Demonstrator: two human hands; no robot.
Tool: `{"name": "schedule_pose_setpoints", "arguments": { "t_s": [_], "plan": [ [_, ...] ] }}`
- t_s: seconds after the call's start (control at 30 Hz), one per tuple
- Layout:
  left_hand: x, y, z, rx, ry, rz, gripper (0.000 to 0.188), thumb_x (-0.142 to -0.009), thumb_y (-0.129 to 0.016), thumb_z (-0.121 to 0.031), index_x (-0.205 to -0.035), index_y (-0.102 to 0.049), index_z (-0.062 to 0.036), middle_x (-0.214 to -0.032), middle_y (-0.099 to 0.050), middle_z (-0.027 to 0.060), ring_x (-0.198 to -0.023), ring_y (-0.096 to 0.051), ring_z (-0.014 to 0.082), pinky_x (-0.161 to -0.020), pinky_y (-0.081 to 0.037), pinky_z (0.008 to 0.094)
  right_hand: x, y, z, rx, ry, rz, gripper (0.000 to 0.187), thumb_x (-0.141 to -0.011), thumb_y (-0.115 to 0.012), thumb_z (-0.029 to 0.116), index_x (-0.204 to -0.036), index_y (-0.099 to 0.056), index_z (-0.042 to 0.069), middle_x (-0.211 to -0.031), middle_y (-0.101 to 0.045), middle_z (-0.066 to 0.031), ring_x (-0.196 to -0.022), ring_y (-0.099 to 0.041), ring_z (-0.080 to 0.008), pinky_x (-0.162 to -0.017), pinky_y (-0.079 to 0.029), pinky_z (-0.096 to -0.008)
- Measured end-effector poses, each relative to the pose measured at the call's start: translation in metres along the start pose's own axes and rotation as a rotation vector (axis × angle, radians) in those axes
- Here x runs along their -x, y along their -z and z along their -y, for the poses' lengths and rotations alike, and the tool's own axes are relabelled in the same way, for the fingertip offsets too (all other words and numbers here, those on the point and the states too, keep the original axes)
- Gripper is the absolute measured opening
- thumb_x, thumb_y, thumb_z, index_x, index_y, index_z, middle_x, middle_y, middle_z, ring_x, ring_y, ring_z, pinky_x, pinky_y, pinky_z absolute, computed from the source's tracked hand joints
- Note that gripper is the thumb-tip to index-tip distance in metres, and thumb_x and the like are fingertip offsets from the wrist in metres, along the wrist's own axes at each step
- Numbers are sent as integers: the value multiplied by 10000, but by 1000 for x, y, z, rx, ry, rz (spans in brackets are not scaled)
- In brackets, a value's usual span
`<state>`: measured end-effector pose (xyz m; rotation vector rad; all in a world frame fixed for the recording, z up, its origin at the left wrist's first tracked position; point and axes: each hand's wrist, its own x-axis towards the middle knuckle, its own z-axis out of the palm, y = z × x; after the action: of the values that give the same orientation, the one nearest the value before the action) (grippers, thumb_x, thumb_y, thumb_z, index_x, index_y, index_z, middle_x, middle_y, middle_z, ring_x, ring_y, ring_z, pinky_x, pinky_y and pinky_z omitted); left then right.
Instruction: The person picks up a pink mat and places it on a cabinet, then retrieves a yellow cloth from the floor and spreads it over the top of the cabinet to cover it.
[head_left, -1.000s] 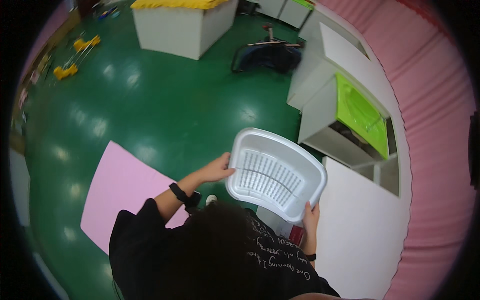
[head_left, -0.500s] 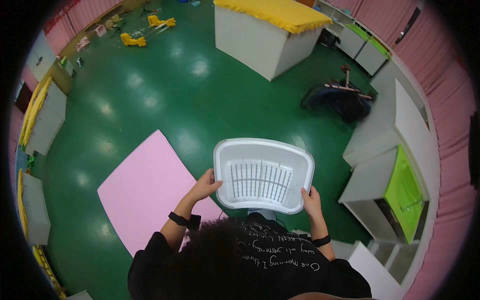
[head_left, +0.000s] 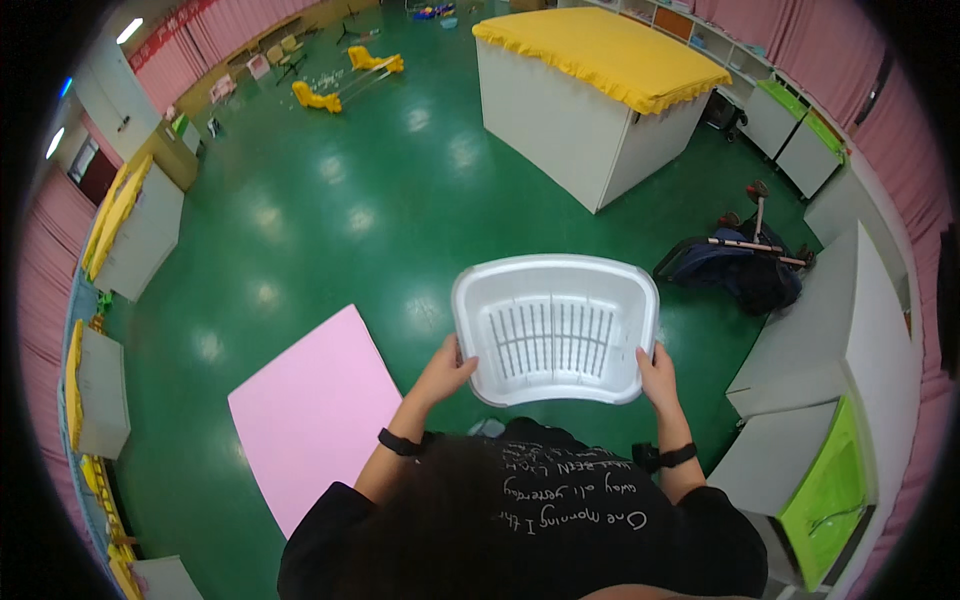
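Between my hands I carry a white plastic basket with a slotted bottom; nothing lies in it. My left hand grips its left wall, thumb on the inside and fingers behind the rim. On the opposite wall, my right hand is closed the same way. The basket is held over the green floor, in front of my body, its open side facing up toward me. To the left of it a pink mat lies flat on the floor, apart from the basket.
A folded dark stroller lies ahead right, near white cabinets. Farther off stands a large white box-like cabinet with a yellow cloth top. Low covered cabinets line the left wall. Yellow-ended equipment stands far left.
My view has tilted up and turned left, so the room appears shifted right and down. The basket stays in both hands, now farther from the pink mat.
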<state>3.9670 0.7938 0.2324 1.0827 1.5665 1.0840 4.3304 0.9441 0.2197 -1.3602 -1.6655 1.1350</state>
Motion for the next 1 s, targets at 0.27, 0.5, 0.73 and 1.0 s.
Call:
{"name": "schedule_pose_setpoints", "arguments": {
  "t_s": [0.27, 0.5, 0.73, 1.0],
  "plan": [
    [-63, -22, 111, -39, -76, -221, 415, -767, -601, -168, -1081, -460, 64, -765, -537, 63, -658, -477, 123, -587, -407, 268, -98, -39, -71, 19, 88, 257, 328, -822, -542, 189, -1043, -522, -52, -905, -618, -179, -825, -598, -226, -721, -455, -315],
    [-144, 16, 136, 89, -59, -176, 381, -773, -562, -137, -1083, -481, 70, -886, -592, 121, -748, -562, 166, -676, -459, 297, -189, -98, -82, 272, 23, 301, 340, -803, -553, 235, -986, -551, -51, -877, -616, -205, -783, -609, -287, -691, -465, -349],
    [-251, 94, 51, -8, -128, -384, 442, -801, -518, -96, -1193, -395, 66, -970, -587, 148, -860, -563, 188, -770, -441, 299, -318, -147, 13, 141, 142, 203, 303, -813, -551, 190, -1024, -536, -27, -859, -624, -181, -758, -614, -268, -669, -467, -334],
    [-366, 195, 71, 23, -68, -337, 411, -787, -544, -119, -1137, -442, 71, -877, -592, 115, -707, -538, 148, -626, -437, 277, -465, -235, 44, 205, 144, 336, 319, -817, -547, 211, -1010, -543, -43, -890, -617, -202, -791, -612, -274, -696, -465, -344]
  ]
}}
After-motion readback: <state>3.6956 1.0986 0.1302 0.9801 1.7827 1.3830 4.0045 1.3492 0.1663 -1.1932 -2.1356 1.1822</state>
